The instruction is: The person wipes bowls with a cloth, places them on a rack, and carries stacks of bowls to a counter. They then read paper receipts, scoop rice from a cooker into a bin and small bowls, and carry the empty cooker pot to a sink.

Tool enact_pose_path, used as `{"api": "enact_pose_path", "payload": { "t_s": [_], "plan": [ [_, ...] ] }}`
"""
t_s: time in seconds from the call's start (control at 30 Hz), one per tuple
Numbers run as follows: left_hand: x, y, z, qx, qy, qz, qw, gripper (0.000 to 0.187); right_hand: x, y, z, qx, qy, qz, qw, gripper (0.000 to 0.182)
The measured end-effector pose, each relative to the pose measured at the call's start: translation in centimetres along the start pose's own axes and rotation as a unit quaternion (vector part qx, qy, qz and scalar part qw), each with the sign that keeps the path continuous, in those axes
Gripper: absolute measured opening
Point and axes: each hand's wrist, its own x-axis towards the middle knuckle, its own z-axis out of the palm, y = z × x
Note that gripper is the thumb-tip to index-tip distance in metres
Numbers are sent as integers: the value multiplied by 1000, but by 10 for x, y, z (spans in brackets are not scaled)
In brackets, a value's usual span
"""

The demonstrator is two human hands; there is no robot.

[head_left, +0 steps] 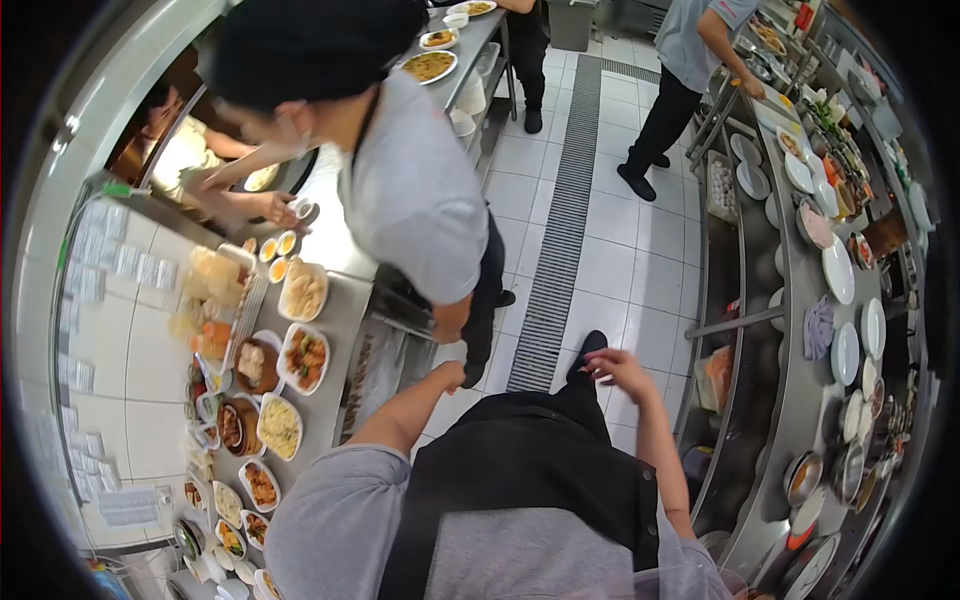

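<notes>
My left hand (450, 375) is low in front of my left side, close to a co-worker's arm and the steel counter's edge. Its fingers look curled in, and nothing shows in them. My right hand (618, 372) hangs over the tiled floor in front of me, its fingers loosely bent and apart, holding nothing. Beneath it shows my dark shoe (594, 345). On the counter to my left stand a white dish of fried rice (280, 427), a dish of meat and vegetables (304, 358) and a bamboo steamer (240, 425).
A co-worker in a grey shirt (420, 190) leans over the left counter near the serving window. Another person (690, 60) stands at the right counter (770, 420), which holds plates and pans. A floor drain grate (560, 220) runs down the aisle.
</notes>
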Motion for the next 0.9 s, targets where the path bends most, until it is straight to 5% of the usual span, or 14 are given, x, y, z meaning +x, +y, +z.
{"api": "enact_pose_path", "payload": {
  "t_s": [0.13,0.2,0.23,0.33,0.43,0.53,0.73,0.9],
  "plan": [
    [81,-77,40,246,-56,260,932,19,14,-174,-142,-59,162,-214,962,21],
    [33,-65,52,48,-124,29,991,19,-14,-306,-170,-32,185,-374,908,14],
    [14,-53,56,-51,-128,-75,988,19,-33,-366,-174,-124,169,-450,868,16],
    [27,42,59,-221,-53,-111,967,20,-63,-496,-168,-335,81,-595,726,14],
    [74,216,55,-370,41,-71,925,21,-36,-543,-160,-439,-68,-670,595,14],
    [82,297,20,-431,67,-69,897,22,13,-557,-157,-440,-153,-698,544,15],
    [145,339,-47,-463,59,-95,879,23,126,-604,-167,-412,-249,-720,499,17],
    [195,314,-169,-512,141,-138,836,25,211,-657,-174,-395,-306,-733,462,19]
  ]
}}
